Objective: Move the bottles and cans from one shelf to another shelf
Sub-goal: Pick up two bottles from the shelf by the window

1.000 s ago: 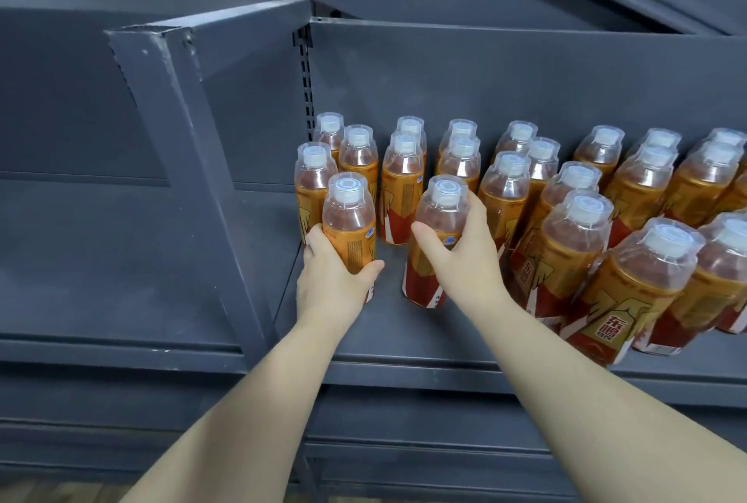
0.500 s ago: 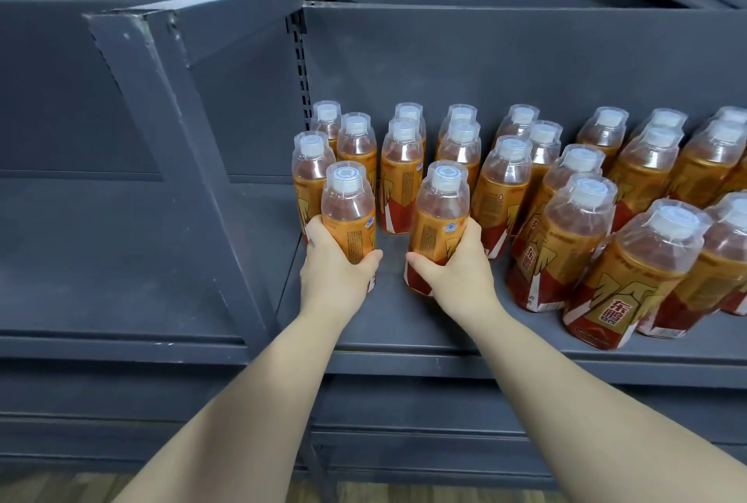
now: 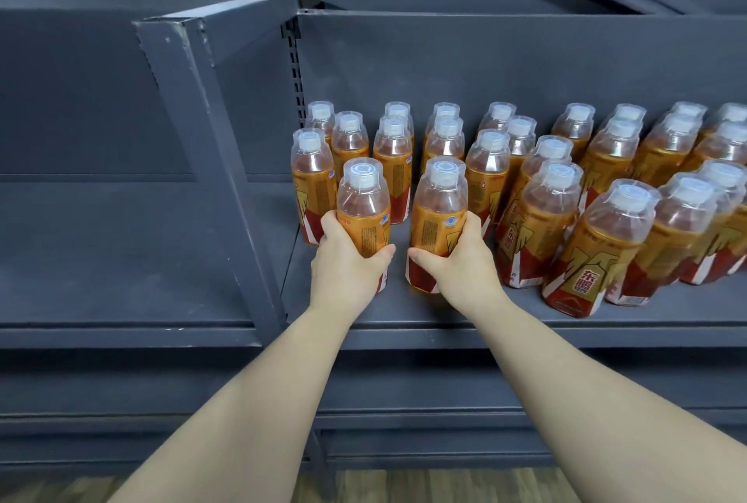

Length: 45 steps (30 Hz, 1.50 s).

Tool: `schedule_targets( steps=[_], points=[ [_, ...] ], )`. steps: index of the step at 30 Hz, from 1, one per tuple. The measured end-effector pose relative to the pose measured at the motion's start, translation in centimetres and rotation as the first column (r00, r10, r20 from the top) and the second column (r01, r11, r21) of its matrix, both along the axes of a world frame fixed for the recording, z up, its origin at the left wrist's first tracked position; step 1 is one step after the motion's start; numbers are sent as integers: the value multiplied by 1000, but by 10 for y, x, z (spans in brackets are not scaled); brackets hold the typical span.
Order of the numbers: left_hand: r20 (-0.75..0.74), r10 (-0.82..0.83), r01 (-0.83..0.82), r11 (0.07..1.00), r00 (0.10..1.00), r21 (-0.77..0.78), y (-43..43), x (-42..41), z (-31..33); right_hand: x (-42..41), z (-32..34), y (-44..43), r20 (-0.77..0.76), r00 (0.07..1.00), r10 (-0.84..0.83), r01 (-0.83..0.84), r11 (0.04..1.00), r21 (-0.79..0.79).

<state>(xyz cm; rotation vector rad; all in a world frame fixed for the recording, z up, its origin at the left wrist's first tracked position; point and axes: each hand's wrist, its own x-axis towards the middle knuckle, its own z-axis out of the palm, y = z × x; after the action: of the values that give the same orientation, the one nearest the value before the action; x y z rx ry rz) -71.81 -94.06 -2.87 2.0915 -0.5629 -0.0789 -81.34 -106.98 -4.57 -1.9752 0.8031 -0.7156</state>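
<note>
Risk, I judge, is toppling neighbours (image 3: 533,227): left hand (image 3: 347,266) holds left bottle (image 3: 364,207), right hand (image 3: 467,262) holds right bottle (image 3: 438,211), fingers (image 3: 424,260) curled round both, at the shelf's (image 3: 364,322) near-left corner.

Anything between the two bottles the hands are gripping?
Nothing. Head view: only bare shelf deck between left bottle (left hand) and right bottle (right hand); a rear bottle stands behind the gap.

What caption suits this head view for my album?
Left hand grips the left front bottle, right hand the right front bottle, at a crowded grey shelf.
</note>
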Motion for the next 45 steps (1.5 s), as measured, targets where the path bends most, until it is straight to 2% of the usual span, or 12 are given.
schedule_targets(
  steps=[11, 18, 32, 45],
  points=[
    [19, -55, 55, 998, 998, 1, 23, -29, -5, -43, 0, 34, 13, 1000, -27, 27, 1000, 11],
    [37, -17, 17, 1000, 999, -19, 43, -65, 1, -71, 7, 47, 6, 1000, 26, -26, 1000, 7],
    [37, 194, -195, 980, 980, 31, 125, -143, 4, -115, 2, 104, 20, 963, 270, -270, 959, 84],
    [2, 459, -459, 888, 888, 28, 260, -133, -3, -68, 4, 226, -6, 840, 543, -540, 836, 99]
  ],
)
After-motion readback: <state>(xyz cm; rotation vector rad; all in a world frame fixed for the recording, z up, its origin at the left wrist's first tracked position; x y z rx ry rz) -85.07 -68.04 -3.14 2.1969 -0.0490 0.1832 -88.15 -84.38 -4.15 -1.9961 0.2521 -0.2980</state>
